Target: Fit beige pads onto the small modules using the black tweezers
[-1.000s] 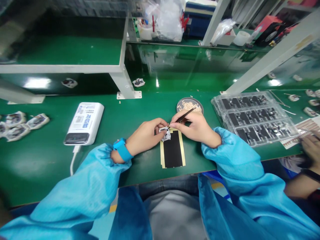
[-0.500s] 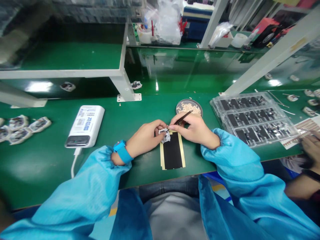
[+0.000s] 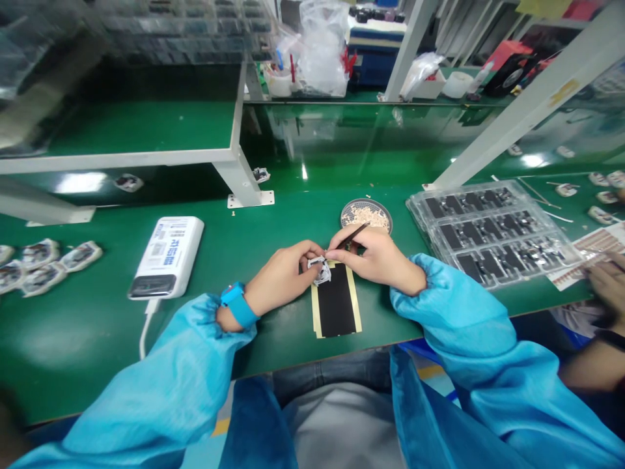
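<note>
Blue lettering (image 3: 171,251) is unreadable; left fingers (image 3: 309,278) pinch a white frame (image 3: 323,275), right fingers (image 3: 346,260) tweezers (image 3: 357,234).

At the centre of the frame, the black pad (image 3: 336,303) looked matt between papery yellow strips (image 3: 316,316), and the small white component (image 3: 321,273) looked like plastic. The green tabletop (image 3: 280,332) was smooth and glossy. Shiny clear plastic formed the trays (image 3: 493,231) at right; smooth plastic, the power bank (image 3: 168,251) at left. The blue sleeves (image 3: 459,319) were creased, faintly lustrous cloth.
</note>
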Demonstrator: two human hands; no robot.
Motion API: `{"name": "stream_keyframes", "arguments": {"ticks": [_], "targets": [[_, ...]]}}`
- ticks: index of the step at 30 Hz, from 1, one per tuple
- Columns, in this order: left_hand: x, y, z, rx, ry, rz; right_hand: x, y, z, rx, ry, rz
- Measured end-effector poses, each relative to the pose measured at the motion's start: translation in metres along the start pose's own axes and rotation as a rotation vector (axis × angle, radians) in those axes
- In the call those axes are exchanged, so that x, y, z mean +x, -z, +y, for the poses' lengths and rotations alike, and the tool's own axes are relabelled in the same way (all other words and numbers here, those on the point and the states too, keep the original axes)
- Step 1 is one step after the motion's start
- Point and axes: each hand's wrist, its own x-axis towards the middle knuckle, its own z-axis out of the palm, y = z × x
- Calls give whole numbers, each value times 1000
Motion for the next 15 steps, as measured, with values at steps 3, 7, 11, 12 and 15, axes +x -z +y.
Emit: {"name": "stream_keyframes", "arguments": {"ticks": [3,7,11,12,15], "targets": [[0,0,0,-5,-5,-2,0,1,1,-20,20,-8],[0,2,-1,-22,-3,-23,-1,2,0,-2,14,-1],[0,4,-2,-26,-3,-40,-2,1,-1,-14,36,-13],[0,4,-3,-27,-3,-43,-2,0,-1,-19,38,-21],[1,6,-3,-39,-1,-63,-2,-1,0,-22,32,-34]]}}
